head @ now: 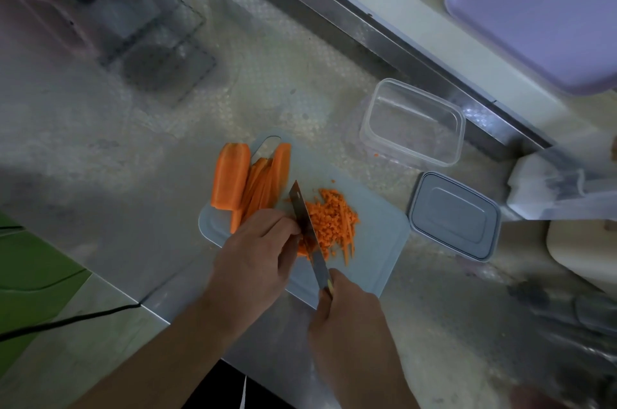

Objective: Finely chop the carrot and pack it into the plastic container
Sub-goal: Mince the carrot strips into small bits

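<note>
On a pale blue cutting board lie a thick carrot piece, a bundle of carrot strips and a heap of finely chopped carrot. My right hand grips the handle of a knife, whose blade stands between the strips and the heap. My left hand holds the near ends of the carrot strips with curled fingers, right against the blade. A clear plastic container stands open and holds no carrot beyond the board at the right. Its grey lid lies beside the board.
The board sits on a patterned metal counter. A lilac tray juts in at the top right above a raised ledge. A white object and a cream one stand at the right edge. A black cable runs at the lower left.
</note>
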Motion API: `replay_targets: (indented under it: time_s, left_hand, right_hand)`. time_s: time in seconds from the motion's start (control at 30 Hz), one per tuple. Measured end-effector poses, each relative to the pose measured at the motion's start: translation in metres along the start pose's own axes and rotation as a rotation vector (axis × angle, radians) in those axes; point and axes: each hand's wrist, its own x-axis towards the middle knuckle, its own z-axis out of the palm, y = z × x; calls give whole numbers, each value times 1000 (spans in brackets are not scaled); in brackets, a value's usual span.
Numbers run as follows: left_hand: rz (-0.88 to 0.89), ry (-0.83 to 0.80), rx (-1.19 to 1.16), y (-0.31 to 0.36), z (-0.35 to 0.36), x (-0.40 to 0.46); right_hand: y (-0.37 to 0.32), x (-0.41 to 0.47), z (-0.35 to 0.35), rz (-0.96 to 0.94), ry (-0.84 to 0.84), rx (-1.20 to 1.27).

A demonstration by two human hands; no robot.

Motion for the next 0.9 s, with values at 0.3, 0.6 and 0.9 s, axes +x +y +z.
replay_targets:
  time_s: [0.3, 0.6, 0.9]
  left_hand:
    - [-12, -10, -80, -4, -3, -3]
    - [9, 4, -36, -7, -10, -4]
    - [17, -2, -2, -5, -6, -1]
  right_hand:
    - [8, -4, 4, -26, 92, 153]
    - [6, -13, -7, -5, 54, 147]
    - [1, -8, 1, -5, 48, 108]
